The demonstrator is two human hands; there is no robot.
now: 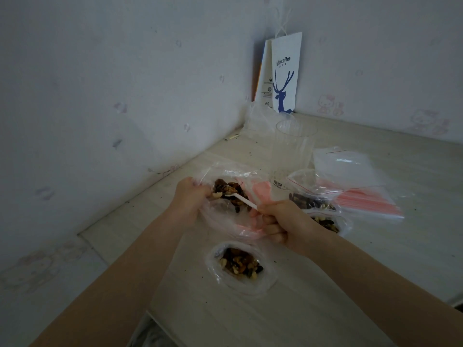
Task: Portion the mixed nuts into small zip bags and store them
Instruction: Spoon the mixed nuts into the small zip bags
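Spoon sitting in bag of nuts.
The left hand is gripping the bag mouth; the right hand is clamping the spoon handle; nuts are lying between the hands, nearer the left.

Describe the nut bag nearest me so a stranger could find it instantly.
Start at the pale table. Below the left hand and right hand, nearest the person, lies a clear bag of mixed nuts. Unlike the other nut bags, it lies alone, untouched by either hand.
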